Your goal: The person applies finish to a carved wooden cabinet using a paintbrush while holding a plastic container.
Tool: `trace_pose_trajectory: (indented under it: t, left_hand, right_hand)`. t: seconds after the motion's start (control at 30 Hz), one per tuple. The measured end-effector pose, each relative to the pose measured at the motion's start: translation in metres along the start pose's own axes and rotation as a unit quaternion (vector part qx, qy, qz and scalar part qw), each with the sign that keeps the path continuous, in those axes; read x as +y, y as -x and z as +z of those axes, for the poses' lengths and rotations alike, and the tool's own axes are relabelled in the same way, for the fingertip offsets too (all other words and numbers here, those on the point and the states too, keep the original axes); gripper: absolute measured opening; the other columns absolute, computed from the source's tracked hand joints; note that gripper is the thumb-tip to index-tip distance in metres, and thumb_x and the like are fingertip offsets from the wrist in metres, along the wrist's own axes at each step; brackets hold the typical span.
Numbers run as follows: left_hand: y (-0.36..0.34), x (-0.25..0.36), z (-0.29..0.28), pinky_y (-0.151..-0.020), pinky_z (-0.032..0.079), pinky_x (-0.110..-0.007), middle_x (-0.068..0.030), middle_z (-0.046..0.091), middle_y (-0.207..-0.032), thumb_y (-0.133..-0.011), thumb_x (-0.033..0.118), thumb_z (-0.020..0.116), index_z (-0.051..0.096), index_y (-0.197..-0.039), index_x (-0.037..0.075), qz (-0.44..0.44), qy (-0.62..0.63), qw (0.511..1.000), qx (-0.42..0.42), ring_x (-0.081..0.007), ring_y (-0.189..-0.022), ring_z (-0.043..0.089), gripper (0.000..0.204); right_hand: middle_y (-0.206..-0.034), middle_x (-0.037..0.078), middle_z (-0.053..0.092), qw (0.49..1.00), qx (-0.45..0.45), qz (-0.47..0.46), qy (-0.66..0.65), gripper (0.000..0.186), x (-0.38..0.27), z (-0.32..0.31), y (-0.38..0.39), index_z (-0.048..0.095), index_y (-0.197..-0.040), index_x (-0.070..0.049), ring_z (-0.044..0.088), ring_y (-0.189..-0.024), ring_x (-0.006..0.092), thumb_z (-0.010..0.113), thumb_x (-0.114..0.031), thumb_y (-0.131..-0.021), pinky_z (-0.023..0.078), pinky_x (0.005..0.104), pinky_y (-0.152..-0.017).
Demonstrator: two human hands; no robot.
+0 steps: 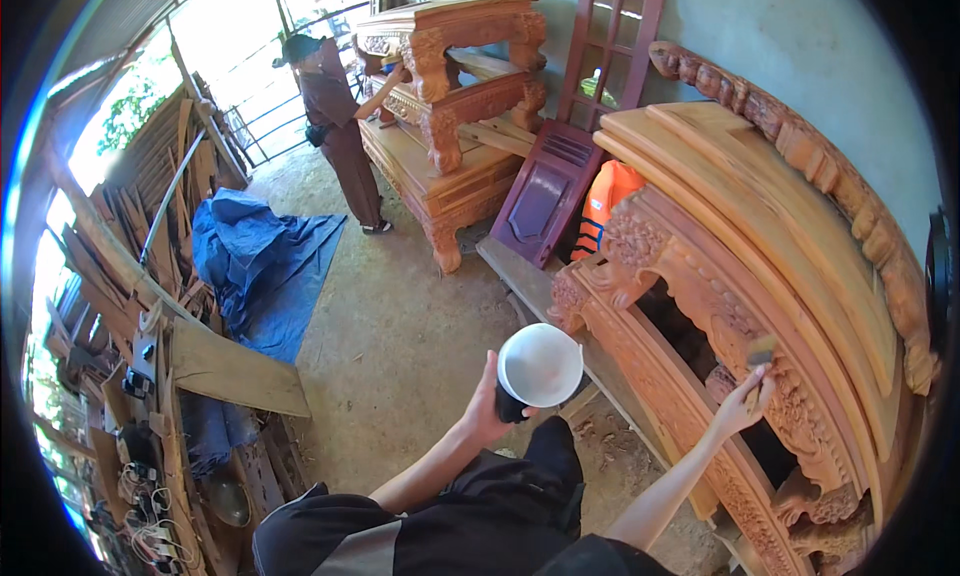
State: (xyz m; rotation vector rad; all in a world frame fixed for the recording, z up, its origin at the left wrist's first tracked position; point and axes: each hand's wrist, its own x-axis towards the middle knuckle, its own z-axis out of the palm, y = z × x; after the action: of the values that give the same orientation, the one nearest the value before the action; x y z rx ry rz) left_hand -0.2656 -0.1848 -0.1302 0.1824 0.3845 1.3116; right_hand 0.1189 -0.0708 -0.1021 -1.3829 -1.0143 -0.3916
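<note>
In my left hand [486,408] I hold a white plastic tub [541,364] near the middle of the view, my fingers wrapped round its side. Something black shows beside the tub under my fingers; I cannot tell what it is. My right hand [744,404] is closed round the handle of a paintbrush [761,351]. The bristles are at the carved apron of a reddish wooden table [720,276] on my right; whether they touch the wood I cannot tell.
Pale wooden boards [790,196] lie on the carved table. A purple door [545,186] leans on the wall near an orange vest [610,201]. Farther off, a person in brown [335,116] reaches toward stacked carved tables [450,186]. A blue tarp [260,266] and scrap wood [130,226] lie left.
</note>
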Motion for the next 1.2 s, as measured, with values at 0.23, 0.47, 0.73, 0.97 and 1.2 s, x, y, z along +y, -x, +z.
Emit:
trace_pose_trajectory:
  t: [0.23,0.47,0.73,0.97,1.2]
  left_hand:
    - [-0.022,-0.081,0.047,-0.058,0.049,-0.033,-0.0036,0.066,-0.110,-0.096,0.071,0.041,0.055,-0.133,0.020,-0.075,-0.063,0.995,0.022,-0.0198,-0.080,0.061,0.065]
    - [-0.047,-0.170,0.078,-0.063,0.048,-0.031,-0.0108,0.062,-0.127,-0.096,0.071,0.043,0.047,-0.143,0.015,-0.034,-0.042,0.999,-0.005,-0.0293,-0.106,0.062,0.073]
    - [-0.001,-0.256,0.073,-0.065,0.050,-0.029,-0.0153,0.046,-0.148,-0.094,0.071,0.048,0.036,-0.151,0.015,-0.046,-0.057,0.994,0.075,-0.0394,-0.131,0.052,0.081]
    - [0.060,-0.247,0.064,-0.066,0.052,-0.030,-0.0141,0.043,-0.151,-0.092,0.071,0.052,0.037,-0.151,0.019,0.038,-0.021,0.990,0.136,-0.0393,-0.134,0.047,0.080]
    - [0.042,-0.271,0.085,-0.067,0.051,-0.030,-0.0149,0.045,-0.150,-0.093,0.071,0.050,0.038,-0.150,0.018,-0.017,-0.077,0.990,0.121,-0.0398,-0.135,0.048,0.079]
  right_hand:
    - [-0.095,0.008,0.070,0.983,0.131,0.083,-0.100,0.016,0.071,-0.020,0.000,0.067,-0.103,-0.003,0.066,-0.091,0.0210,0.066,-0.019,-0.100,0.054,0.0333,-0.078]
    - [-0.092,0.012,0.067,0.946,0.301,0.110,-0.045,0.014,0.049,-0.066,-0.038,0.062,-0.100,0.001,0.064,-0.086,0.0202,0.065,-0.012,-0.100,0.052,0.0315,-0.081]
    - [-0.091,0.009,0.071,0.989,-0.148,-0.007,-0.020,0.003,0.044,-0.045,-0.026,0.069,-0.096,-0.013,0.070,-0.076,0.0197,0.070,-0.015,-0.094,0.055,0.0321,-0.068]
    - [-0.091,0.012,0.069,0.980,0.184,0.042,-0.056,0.010,0.114,-0.136,-0.064,0.064,-0.098,0.000,0.068,-0.081,0.0157,0.066,-0.010,-0.098,0.054,0.0294,-0.075]
    - [-0.085,0.010,0.071,0.999,-0.025,0.015,-0.028,0.006,0.108,-0.140,-0.047,0.068,-0.096,-0.005,0.069,-0.077,0.0208,0.069,-0.012,-0.095,0.054,0.0308,-0.075]
